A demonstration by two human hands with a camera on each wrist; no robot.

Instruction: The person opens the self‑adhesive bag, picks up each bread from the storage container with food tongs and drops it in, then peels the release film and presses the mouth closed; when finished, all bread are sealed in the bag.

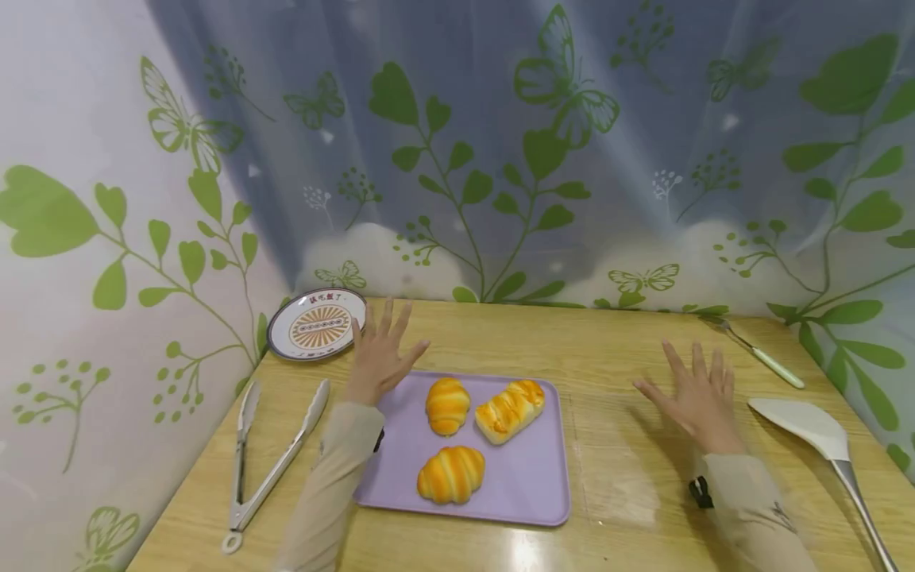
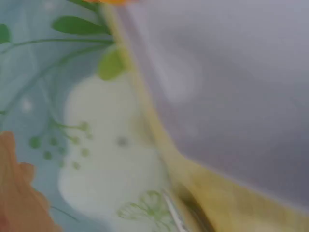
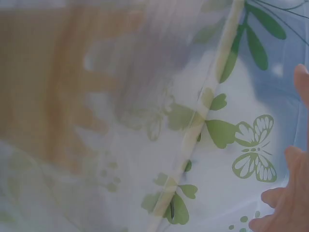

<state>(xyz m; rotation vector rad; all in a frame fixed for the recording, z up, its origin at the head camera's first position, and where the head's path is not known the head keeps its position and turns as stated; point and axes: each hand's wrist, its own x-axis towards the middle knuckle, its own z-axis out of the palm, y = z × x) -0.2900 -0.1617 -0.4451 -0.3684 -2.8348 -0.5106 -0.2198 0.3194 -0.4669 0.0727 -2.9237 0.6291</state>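
Observation:
My left hand (image 1: 377, 361) is raised over the left edge of a lavender tray (image 1: 522, 492), fingers spread and straight, holding nothing. Three breads lie on the tray: a striped roll (image 1: 448, 407), an oblong golden loaf (image 1: 510, 411) and a croissant-shaped bread (image 1: 451, 475). To the tray's right, my right hand (image 1: 704, 401) hovers above the wooden table with its fingers fanned out and nothing in them. In the left wrist view the tray (image 2: 231, 96) fills the upper right. Fingers (image 3: 280, 203) of the right hand show at the right side of its wrist view.
Metal tongs (image 1: 268, 477) lie spread apart on the left of the table (image 1: 608, 349). Behind them sits a round patterned plate (image 1: 318, 326). On the right are a white-headed spatula (image 1: 808, 425) and a green-handled fork (image 1: 768, 361). A leaf-and-butterfly curtain (image 1: 465, 159) hangs along the back.

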